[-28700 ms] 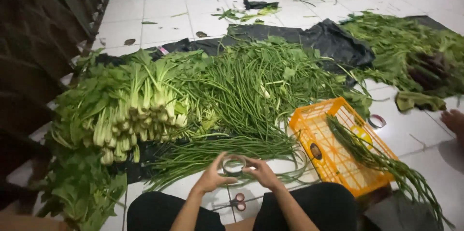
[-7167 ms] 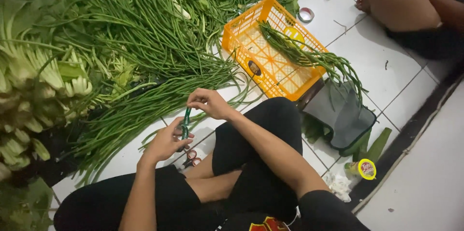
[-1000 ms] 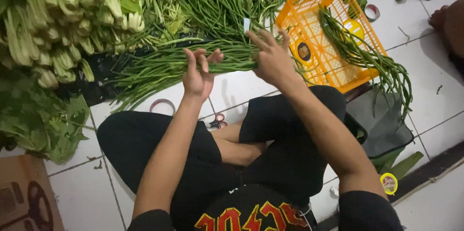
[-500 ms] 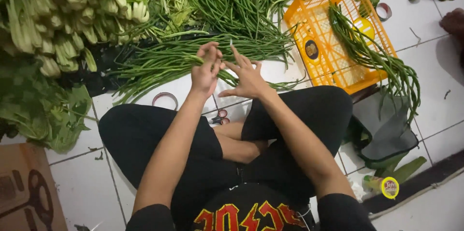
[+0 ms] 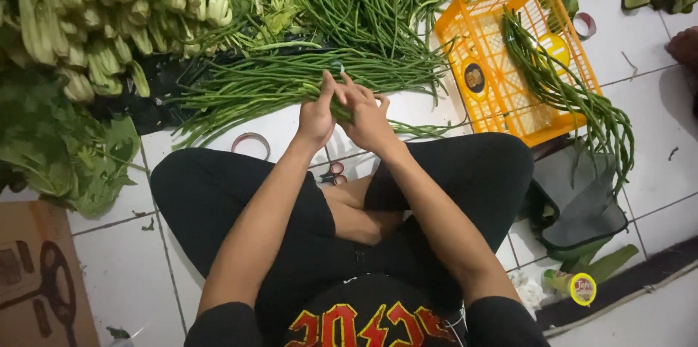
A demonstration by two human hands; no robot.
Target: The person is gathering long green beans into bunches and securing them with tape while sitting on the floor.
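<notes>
Right now a small bunch of long beans point(image 5: 342, 109) sits clasped between both hands above the tiled floor point(image 5: 283, 125); left hand point(image 5: 317, 116) and right hand point(image 5: 369, 118) close around it, and loose pods could slip back onto the bean pile point(image 5: 291, 82)

White tile floor point(image 5: 123, 274) with dark grout lines is taking up pretty much everything here, looking a bit scuffed and littered with small scraps. A black sheet point(image 5: 156, 93) is lying spread over the tiles at the upper left, under the piles of greens. A brown cardboard piece point(image 5: 40, 274) is sitting in the bottom left corner. Along the bottom right a dark strip point(image 5: 625, 285) is running diagonally across the floor. Light is coming in even and soft, no hard shadows, and no walls or windows are showing.
</notes>
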